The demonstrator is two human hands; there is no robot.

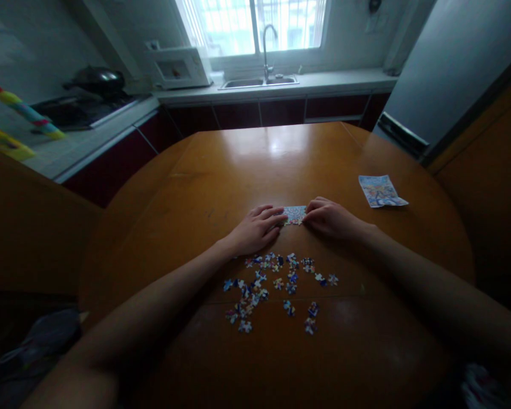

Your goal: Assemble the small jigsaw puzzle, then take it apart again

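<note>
A partly joined jigsaw puzzle (294, 214) lies on the wooden table (276, 170), light blue with a ragged near edge. My left hand (259, 228) rests flat over its left end, fingers stretched out and tips on the pieces. At the right end, my right hand (330, 217) has its fingers pinched together against the puzzle's edge; whatever sits between those fingertips is hidden. Many loose jigsaw pieces (247, 298) lie scattered nearer to me, some piled at the left, others such as a pale-and-blue piece (321, 279) lying apart.
A creased picture sheet (381, 191) lies at the table's right. Beyond the table are a sink (259, 83) with a tall faucet (266, 51), a white microwave (181, 67), and a stove with a dark pot (97, 80). A refrigerator (451, 74) stands at the right.
</note>
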